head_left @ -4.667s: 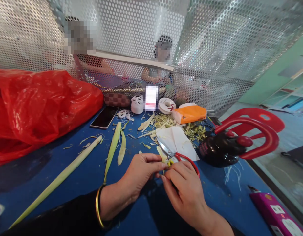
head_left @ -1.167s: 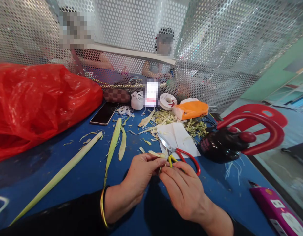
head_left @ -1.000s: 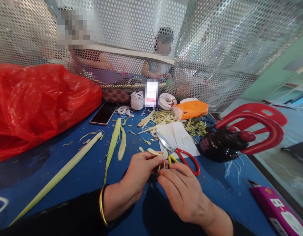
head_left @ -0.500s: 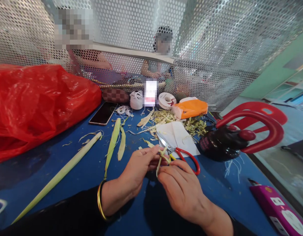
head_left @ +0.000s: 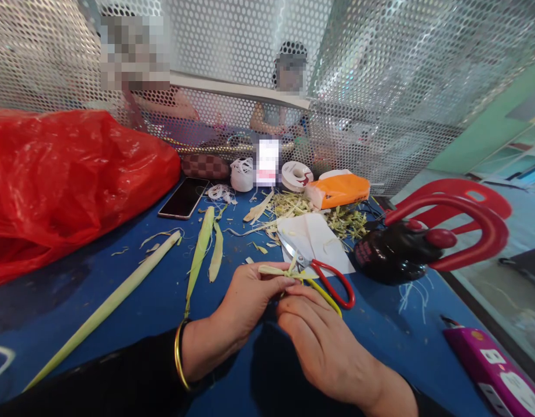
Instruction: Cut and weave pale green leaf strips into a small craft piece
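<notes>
A small knotted piece of pale green leaf strip (head_left: 272, 270) is between my two hands in the head view, with its loose ends sticking out left, up and right. My left hand (head_left: 243, 301) pinches it between thumb and fingers. Close beside, my right hand (head_left: 326, 341) has its fingers closed at the lower side of the piece; its fingertips are partly hidden. Just beyond my hands lie scissors (head_left: 302, 262) with one red and one yellow handle, their blades over a white paper (head_left: 321, 234). Left of my hands lie two short leaves (head_left: 201, 246) and a long pale leaf stalk (head_left: 115, 301).
Leaf scraps (head_left: 293, 205) are heaped at the back beside an orange packet (head_left: 342, 190), a ribbon spool (head_left: 297, 175) and white string (head_left: 241, 175). A red plastic bag (head_left: 76, 191) fills the left. A dark flask (head_left: 391, 249) and purple power strip (head_left: 488, 365) stand right.
The leaf strip piece has turned in my fingers, its broad end now pointing left over my left hand. My right fingers have shifted, and more of the yellow scissor handle shows.
</notes>
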A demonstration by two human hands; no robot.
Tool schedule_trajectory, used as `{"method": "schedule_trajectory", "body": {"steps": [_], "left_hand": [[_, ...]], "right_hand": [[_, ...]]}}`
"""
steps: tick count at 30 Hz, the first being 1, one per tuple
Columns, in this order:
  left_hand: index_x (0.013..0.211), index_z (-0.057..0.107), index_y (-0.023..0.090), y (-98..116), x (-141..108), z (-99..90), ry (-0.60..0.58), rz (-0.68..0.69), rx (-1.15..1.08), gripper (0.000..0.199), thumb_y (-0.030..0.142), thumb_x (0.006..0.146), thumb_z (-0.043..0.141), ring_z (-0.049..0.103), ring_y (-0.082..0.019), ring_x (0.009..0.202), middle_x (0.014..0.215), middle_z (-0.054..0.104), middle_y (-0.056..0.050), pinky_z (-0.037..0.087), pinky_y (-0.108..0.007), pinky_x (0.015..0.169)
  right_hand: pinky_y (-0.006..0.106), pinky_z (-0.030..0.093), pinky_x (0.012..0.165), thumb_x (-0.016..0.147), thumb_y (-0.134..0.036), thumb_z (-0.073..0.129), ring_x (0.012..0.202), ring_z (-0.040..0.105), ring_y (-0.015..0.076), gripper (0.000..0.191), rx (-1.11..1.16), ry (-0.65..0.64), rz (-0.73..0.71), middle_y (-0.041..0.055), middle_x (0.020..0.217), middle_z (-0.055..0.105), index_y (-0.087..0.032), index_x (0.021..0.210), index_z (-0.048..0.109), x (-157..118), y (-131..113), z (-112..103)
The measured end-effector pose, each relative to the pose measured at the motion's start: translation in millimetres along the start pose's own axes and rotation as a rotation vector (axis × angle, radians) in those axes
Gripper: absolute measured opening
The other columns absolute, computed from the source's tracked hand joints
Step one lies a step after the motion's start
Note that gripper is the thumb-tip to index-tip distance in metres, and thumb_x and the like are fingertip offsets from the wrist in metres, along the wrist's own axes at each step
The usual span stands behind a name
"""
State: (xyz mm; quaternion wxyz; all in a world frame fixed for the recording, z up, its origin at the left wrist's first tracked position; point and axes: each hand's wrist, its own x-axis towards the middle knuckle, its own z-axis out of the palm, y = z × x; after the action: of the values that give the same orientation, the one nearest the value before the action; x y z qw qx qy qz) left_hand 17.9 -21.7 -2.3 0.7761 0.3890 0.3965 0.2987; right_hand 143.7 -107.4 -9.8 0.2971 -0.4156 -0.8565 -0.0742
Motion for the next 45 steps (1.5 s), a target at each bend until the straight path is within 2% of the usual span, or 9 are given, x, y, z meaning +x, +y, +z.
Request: {"method": "schedule_trajectory", "body": {"steps": [6, 13, 16, 19, 22, 31, 38, 41, 45], "left_hand": [[0.087, 0.076, 0.016, -0.6, 0.2, -1.5, 0.017, -0.036, 0.019, 0.023, 0.018, 0.065, 0.079, 0.069, -0.015, 0.073, 0.082, 0.077, -0.007, 0.052, -0.023, 0.071], [0.085, 0.076, 0.016, 2.3, 1.6, -1.3, 0.014, -0.045, 0.000, 0.022, 0.016, 0.064, 0.079, 0.068, -0.013, 0.068, 0.077, 0.077, -0.005, 0.052, -0.022, 0.069], [0.085, 0.076, 0.015, 4.0, 2.6, -0.6, 0.014, -0.028, 0.000, 0.024, 0.016, 0.061, 0.080, 0.067, -0.013, 0.065, 0.075, 0.076, -0.004, 0.052, -0.023, 0.068], [0.087, 0.076, 0.016, 4.2, 1.9, -0.3, -0.012, -0.021, 0.006, 0.026, 0.016, 0.061, 0.080, 0.068, -0.014, 0.064, 0.076, 0.076, -0.005, 0.052, -0.025, 0.068], [0.088, 0.076, 0.017, 3.9, -0.1, -0.1, -0.043, -0.041, 0.006, 0.026, 0.014, 0.062, 0.078, 0.068, -0.014, 0.066, 0.078, 0.076, -0.006, 0.052, -0.025, 0.069], [0.077, 0.074, 0.016, 2.5, -0.9, 3.0, -0.034, -0.059, 0.016, 0.017, 0.017, 0.061, 0.080, 0.063, -0.011, 0.057, 0.063, 0.072, -0.002, 0.052, -0.024, 0.064], [0.075, 0.074, 0.016, 0.2, 1.2, 1.0, -0.041, -0.066, 0.060, 0.012, 0.019, 0.064, 0.077, 0.061, -0.010, 0.051, 0.060, 0.071, -0.002, 0.050, -0.022, 0.058], [0.078, 0.074, 0.016, -2.2, 2.7, -0.9, -0.046, -0.051, 0.070, 0.015, 0.021, 0.064, 0.077, 0.063, -0.011, 0.055, 0.063, 0.071, -0.003, 0.051, -0.023, 0.061], [0.082, 0.072, 0.015, -2.5, 1.1, -1.2, -0.101, -0.063, 0.079, 0.021, 0.026, 0.065, 0.078, 0.064, -0.012, 0.057, 0.064, 0.071, -0.003, 0.051, -0.023, 0.062]], "right_hand": [[0.044, 0.044, 0.105, 0.092, -0.002, 0.033, 0.090, 0.063, 0.0189, 0.029, 0.052, -0.040, 0.004, 0.0089, 0.091, 0.068, -0.013, 0.094, 0.060, -2.7, 2.9, 2.4], [0.040, 0.047, 0.101, 0.091, -0.001, 0.037, 0.089, 0.064, 0.0181, 0.026, 0.071, -0.032, 0.015, 0.0078, 0.090, 0.069, -0.013, 0.094, 0.060, -0.6, 2.4, 1.0], [0.039, 0.049, 0.095, 0.090, -0.006, 0.049, 0.088, 0.065, 0.0175, 0.017, 0.103, 0.128, 0.124, 0.0056, 0.091, 0.070, -0.017, 0.098, 0.059, -1.4, 7.8, -3.4], [0.040, 0.050, 0.087, 0.088, -0.012, 0.057, 0.095, 0.063, 0.0217, 0.017, 0.030, 0.310, 0.383, 0.0085, 0.098, 0.068, -0.018, 0.103, 0.060, -2.8, 18.4, -6.8], [0.040, 0.050, 0.083, 0.089, -0.017, 0.057, 0.090, 0.064, 0.0220, 0.013, 0.049, 0.261, 0.536, 0.0067, 0.094, 0.069, -0.021, 0.100, 0.062, -3.6, 28.1, -5.6], [0.044, 0.039, 0.096, 0.090, -0.014, 0.054, 0.075, 0.064, 0.0172, 0.012, 0.095, 0.215, 0.549, -0.0006, 0.078, 0.069, -0.023, 0.083, 0.060, -5.9, 26.7, 0.1], [0.038, 0.045, 0.080, 0.090, -0.016, 0.053, 0.074, 0.061, 0.0195, 0.016, 0.108, 0.255, 0.614, 0.0016, 0.071, 0.065, -0.022, 0.076, 0.059, -4.5, 26.3, 1.0], [0.034, 0.048, 0.072, 0.090, -0.024, 0.055, 0.073, 0.060, 0.0192, 0.017, 0.228, 0.240, 0.724, 0.0028, 0.072, 0.065, -0.020, 0.075, 0.062, -2.7, 28.2, 1.8], [0.028, 0.051, 0.065, 0.086, -0.033, 0.060, 0.071, 0.061, 0.0173, 0.016, 0.692, 0.236, 0.970, 0.0024, 0.077, 0.066, -0.019, 0.083, 0.065, 1.0, 28.5, 2.8]]}}
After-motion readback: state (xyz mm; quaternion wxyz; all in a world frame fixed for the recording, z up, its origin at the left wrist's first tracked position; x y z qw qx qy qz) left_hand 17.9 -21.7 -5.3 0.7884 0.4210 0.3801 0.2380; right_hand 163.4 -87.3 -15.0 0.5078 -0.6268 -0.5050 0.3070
